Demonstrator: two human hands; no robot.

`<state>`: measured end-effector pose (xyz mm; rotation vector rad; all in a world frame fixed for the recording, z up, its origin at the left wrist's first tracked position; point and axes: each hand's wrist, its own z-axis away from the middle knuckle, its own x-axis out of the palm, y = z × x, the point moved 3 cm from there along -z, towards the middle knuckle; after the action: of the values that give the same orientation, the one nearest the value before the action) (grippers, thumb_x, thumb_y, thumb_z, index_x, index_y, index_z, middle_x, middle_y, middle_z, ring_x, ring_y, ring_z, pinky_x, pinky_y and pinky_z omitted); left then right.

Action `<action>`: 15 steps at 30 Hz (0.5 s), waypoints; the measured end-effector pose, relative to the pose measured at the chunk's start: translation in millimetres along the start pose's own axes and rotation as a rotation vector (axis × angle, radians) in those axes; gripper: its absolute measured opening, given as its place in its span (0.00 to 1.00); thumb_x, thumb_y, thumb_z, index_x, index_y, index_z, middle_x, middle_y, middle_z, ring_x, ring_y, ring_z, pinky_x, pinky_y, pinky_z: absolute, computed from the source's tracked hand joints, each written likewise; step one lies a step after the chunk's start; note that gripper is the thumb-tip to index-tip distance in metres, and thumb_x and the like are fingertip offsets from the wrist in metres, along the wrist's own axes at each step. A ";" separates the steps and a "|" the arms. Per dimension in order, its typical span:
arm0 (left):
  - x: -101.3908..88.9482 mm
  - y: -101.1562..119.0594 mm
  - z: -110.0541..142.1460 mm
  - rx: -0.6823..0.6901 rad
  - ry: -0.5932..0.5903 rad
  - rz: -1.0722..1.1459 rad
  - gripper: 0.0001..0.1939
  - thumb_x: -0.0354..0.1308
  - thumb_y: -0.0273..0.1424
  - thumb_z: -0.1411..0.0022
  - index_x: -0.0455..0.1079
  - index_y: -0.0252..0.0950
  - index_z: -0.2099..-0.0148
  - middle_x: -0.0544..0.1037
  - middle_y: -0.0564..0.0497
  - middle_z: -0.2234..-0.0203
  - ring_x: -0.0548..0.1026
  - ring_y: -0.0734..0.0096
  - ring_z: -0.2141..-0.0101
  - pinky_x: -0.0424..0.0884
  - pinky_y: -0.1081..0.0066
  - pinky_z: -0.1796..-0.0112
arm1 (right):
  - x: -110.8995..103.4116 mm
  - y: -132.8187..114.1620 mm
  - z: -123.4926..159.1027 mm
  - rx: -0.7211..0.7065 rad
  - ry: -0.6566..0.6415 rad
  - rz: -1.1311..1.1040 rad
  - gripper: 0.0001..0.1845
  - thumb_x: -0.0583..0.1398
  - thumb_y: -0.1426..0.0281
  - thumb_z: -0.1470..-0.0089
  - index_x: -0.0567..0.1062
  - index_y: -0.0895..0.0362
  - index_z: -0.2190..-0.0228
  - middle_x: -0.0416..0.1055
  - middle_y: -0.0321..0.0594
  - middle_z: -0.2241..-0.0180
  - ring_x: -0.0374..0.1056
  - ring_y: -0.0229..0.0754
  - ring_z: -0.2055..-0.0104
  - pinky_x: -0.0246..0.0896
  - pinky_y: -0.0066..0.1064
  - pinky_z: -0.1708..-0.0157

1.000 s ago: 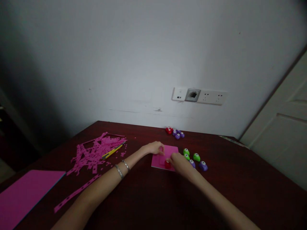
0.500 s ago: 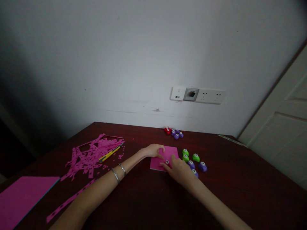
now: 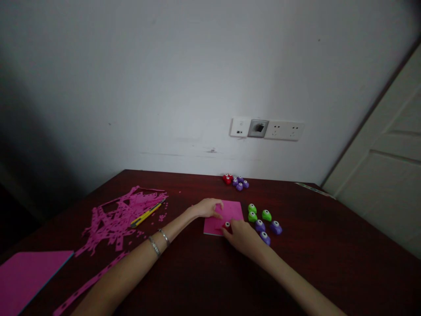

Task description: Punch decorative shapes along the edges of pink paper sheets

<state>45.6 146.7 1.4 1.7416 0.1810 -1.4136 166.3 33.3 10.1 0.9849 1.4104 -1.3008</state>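
A square pink sheet (image 3: 234,208) lies flat on the dark red table (image 3: 197,272). My left hand (image 3: 208,208) rests on its left side, thumb and curled fingers apart. On the sheet's near part sits a small red craft punch (image 3: 227,225) with a white round top. My right hand (image 3: 242,235) has its thumb and fingers closed around that punch, hiding much of it. Just right of the sheet stand several green craft punches (image 3: 266,215) and purple craft punches (image 3: 265,238).
At left lies a heap of punched pink strips (image 3: 123,215) with a yellow utility knife (image 3: 148,213) against it. A long pink strip (image 3: 88,284) and a larger pink sheet (image 3: 33,276) are nearer. Red punches (image 3: 227,179) and purple punches (image 3: 240,186) stand by the wall.
My right hand's fingers spread around the red punch half a second ago and have closed in on it again. My left hand stays on the sheet. The view has shifted slightly.
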 end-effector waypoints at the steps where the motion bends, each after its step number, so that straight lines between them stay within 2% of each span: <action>1: -0.4 0.4 0.2 0.006 -0.001 0.001 0.20 0.63 0.41 0.54 0.70 0.38 0.58 0.70 0.56 0.76 0.65 0.75 0.75 0.55 0.75 0.73 | -0.1 0.1 0.8 -0.002 0.002 0.003 0.19 0.50 0.62 0.45 0.74 0.63 0.67 0.74 0.53 0.67 0.71 0.50 0.64 0.59 0.33 0.68; 10: 0.0 -0.3 0.8 -0.002 0.010 0.086 0.20 0.64 0.40 0.55 0.70 0.37 0.60 0.66 0.58 0.81 0.62 0.78 0.79 0.54 0.76 0.76 | 0.7 0.9 2.4 -0.004 0.012 0.044 0.18 0.50 0.62 0.44 0.73 0.63 0.67 0.74 0.52 0.67 0.71 0.50 0.65 0.60 0.34 0.68; 15: -1.2 -20.2 0.2 -0.107 -0.061 0.457 0.20 0.55 0.45 0.47 0.68 0.32 0.63 0.65 0.58 0.86 0.64 0.79 0.85 0.56 0.77 0.82 | 0.4 1.8 4.6 -0.007 0.080 0.087 0.18 0.49 0.62 0.43 0.71 0.62 0.66 0.74 0.51 0.68 0.72 0.51 0.65 0.60 0.34 0.69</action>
<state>33.1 159.5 -8.1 1.5278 -0.1645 -1.0981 168.4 28.9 9.3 1.0919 1.4158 -1.2040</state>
